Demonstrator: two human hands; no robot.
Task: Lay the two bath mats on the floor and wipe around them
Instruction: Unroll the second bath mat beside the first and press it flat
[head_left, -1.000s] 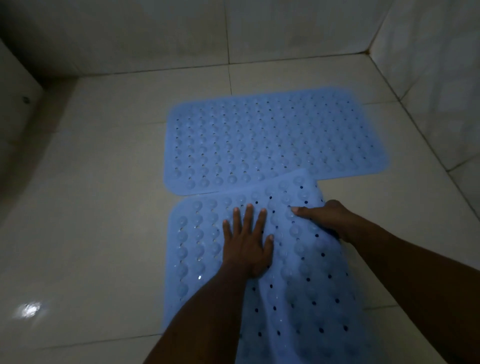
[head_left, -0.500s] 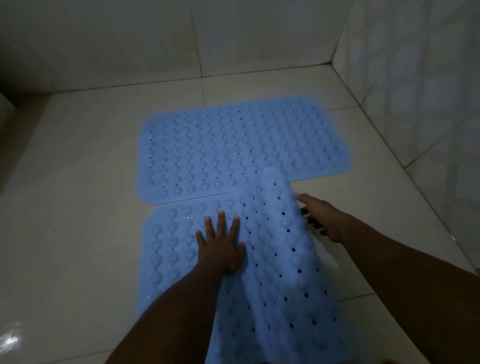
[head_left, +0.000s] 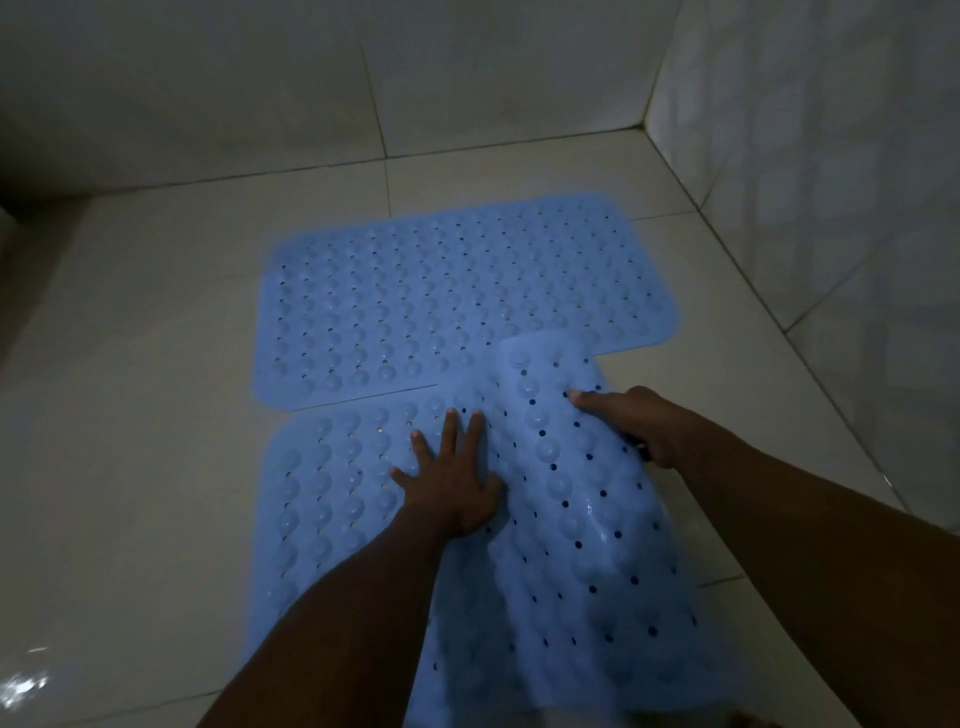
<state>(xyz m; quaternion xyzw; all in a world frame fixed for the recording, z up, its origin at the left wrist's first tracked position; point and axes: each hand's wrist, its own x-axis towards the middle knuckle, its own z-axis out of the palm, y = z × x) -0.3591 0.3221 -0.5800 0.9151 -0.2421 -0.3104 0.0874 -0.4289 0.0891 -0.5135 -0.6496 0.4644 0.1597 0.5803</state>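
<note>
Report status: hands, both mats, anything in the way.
Left hand flat, pressing near mat. Right hand gripping its raised right edge. Far mat flat; near mat's corner overlaps it. No obstruction on floor.

You are looking down into a dim room corner. The floor (head_left: 130, 364) is large pale glossy tiles with thin dark grout lines; a bright glint of reflected light (head_left: 23, 686) sits at your lower left. The back wall (head_left: 311, 78) is plain pale tile. The right wall (head_left: 831, 156) carries a faint patterned tile. A dark shadowed strip (head_left: 31, 218) runs along the left edge.
</note>
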